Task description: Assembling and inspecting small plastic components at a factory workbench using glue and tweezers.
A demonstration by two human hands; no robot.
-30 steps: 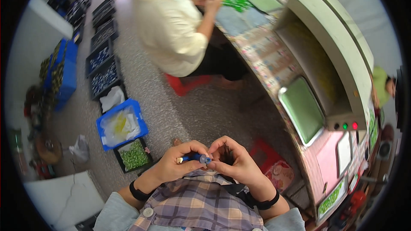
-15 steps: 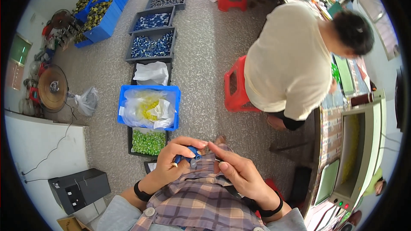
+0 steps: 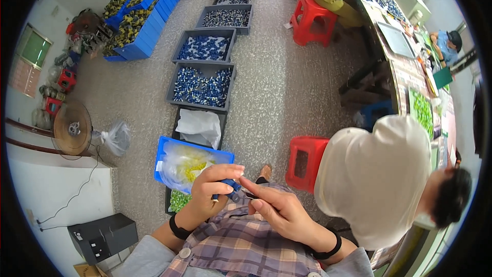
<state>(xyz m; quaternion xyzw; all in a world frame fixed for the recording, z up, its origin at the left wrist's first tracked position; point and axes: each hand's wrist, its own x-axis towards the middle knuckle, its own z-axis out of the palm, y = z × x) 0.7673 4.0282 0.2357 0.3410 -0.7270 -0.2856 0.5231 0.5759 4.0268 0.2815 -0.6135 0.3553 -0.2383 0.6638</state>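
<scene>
In front of my plaid apron (image 3: 241, 236), my left hand (image 3: 205, 193) is closed around several small blue pieces (image 3: 230, 186). They stick out between thumb and fingers, and their exact kind is too small to make out. Close beside it on the right, my right hand (image 3: 284, 210) pinches a thin dark piece (image 3: 251, 195) between thumb and fingers. Its index fingertip reaches the fingertips of the left hand, right by the blue pieces. Most of what lies inside the left palm is hidden.
Grey bins (image 3: 201, 86) of blue-and-white parts line the floor ahead, behind a blue crate (image 3: 160, 174) with plastic bags and yellow pieces. A co-worker in a cream shirt (image 3: 371, 179) bends at the right-hand bench beside a red stool (image 3: 306, 164). A fan (image 3: 73, 125) stands left.
The view has shifted: bins and crate sit lower and further right, and more of the far bench and a seated person shows. Both hands stay together, the left still holding the blue pieces.
</scene>
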